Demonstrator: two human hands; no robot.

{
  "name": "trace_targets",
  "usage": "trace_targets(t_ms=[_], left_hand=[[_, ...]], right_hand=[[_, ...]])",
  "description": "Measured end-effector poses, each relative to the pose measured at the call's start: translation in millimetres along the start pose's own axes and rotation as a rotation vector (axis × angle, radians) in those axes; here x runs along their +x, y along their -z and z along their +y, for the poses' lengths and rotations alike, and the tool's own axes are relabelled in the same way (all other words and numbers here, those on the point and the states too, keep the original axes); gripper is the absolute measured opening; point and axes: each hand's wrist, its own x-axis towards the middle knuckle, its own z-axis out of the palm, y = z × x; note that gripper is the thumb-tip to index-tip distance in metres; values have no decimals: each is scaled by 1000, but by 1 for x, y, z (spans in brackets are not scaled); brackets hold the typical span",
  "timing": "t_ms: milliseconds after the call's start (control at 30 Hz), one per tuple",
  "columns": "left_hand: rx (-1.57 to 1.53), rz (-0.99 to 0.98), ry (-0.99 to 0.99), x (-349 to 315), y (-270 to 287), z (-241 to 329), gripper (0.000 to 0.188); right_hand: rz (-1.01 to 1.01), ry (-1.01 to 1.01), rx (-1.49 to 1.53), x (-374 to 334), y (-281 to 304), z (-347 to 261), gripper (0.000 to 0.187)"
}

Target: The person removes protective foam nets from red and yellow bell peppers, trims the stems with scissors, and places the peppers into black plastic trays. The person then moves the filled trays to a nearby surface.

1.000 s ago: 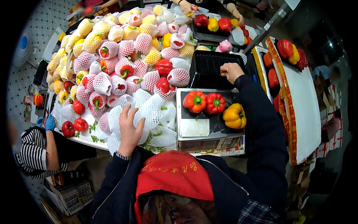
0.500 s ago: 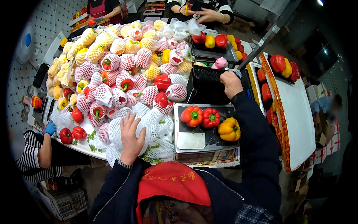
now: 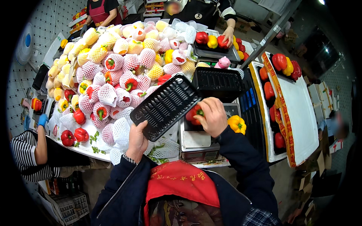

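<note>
One black tray [image 3: 166, 107] is held in the left hand [image 3: 137, 140], its near left end pinched between the thumb and the fingers beneath. The tray is tilted above the near part of the table [image 3: 85, 150], its ribbed inside turned up and its far right end brought close to the right hand [image 3: 214, 116].

The right hand's fingers are bent narrowly against a red pepper [image 3: 194, 115] at the left of a scale [image 3: 200, 154]; whether the pepper is gripped cannot be told. A yellow pepper [image 3: 236, 124] is seen just to the right of that hand.

Beyond the scale, a stack of black trays [image 3: 220, 82] is placed, with a pink figurine [image 3: 223, 62] behind it. The left side of the table is covered by a heap of peppers in foam nets [image 3: 113, 71]. On the far side, a red pepper in a filled tray is touched by a co-worker's hand [image 3: 228, 36]. At the far left, a blue glove [image 3: 42, 120] is worn by another person. To the right, a white foam box [image 3: 301, 120] is topped by packed peppers [image 3: 287, 67].
</note>
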Motion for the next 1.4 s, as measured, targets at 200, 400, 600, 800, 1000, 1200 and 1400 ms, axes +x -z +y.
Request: trace_targets(t_ms=[200, 400, 600, 800, 1000, 1200, 1400], left_hand=[[20, 101, -55, 4, 32, -9, 39], [69, 102, -54, -20, 28, 2, 37], [-118, -171, 105, -47, -5, 1, 51], [-107, -168, 126, -53, 15, 13, 52], [-285, -216, 132, -55, 23, 0, 55], [-354, -159, 217, -36, 21, -12, 53], [-225, -151, 35, -49, 1, -8, 63]], right_hand=[[-503, -154, -193, -7, -36, 15, 71], [3, -264, 12, 1, -33, -30, 68], [103, -39, 555, -3, -73, -106, 87], [-61, 285, 546, -6, -66, -128, 65], [-3, 217, 435, -3, -66, -134, 55], [-2, -115, 749, -7, -69, -127, 70], [29, 75, 501, -3, -75, -125, 77]])
